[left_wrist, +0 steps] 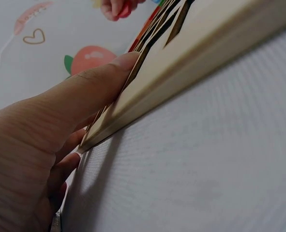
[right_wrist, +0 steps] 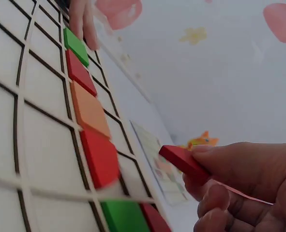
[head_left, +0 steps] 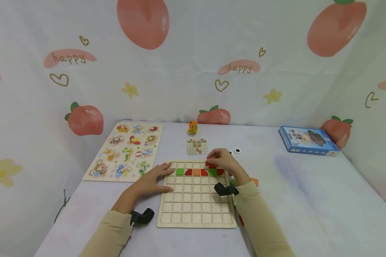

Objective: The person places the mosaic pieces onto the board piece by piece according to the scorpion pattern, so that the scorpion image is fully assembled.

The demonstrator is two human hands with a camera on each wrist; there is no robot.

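Grid board: pale wooden square board (head_left: 196, 217), smooth, thin raised ridges forming square cells.
Row of pieces: flat green squares, an orange square (head_left: 196, 172) and red round-edged pieces, in cells between the two hands' fingers.
Pinched piece: flat, smooth red piece (right_wrist: 184, 162); full outline hidden by the fingers.
Surface: white covering (head_left: 308, 185) beneath the board.
Room: white fabric backdrop (head_left: 180, 85) printed with peaches, hearts and "happy".
Beyond right fingertips: small square patterned card (head_left: 197, 146); behind it, an orange figurine (head_left: 193, 127).
Beyond left fingers, leftward: wooden insect-picture board (head_left: 122, 153).
Left hand (head_left: 149, 182): thumb and fingers extended, spread apart, touching the grid board's left edge; nothing pinched.
Right hand (head_left: 223, 160): thumb and forefinger closed to the piece's thickness, other fingers curled.
Piece's position: between right thumb and forefinger, raised above the grid board's far edge, its end projecting past the fingertips.
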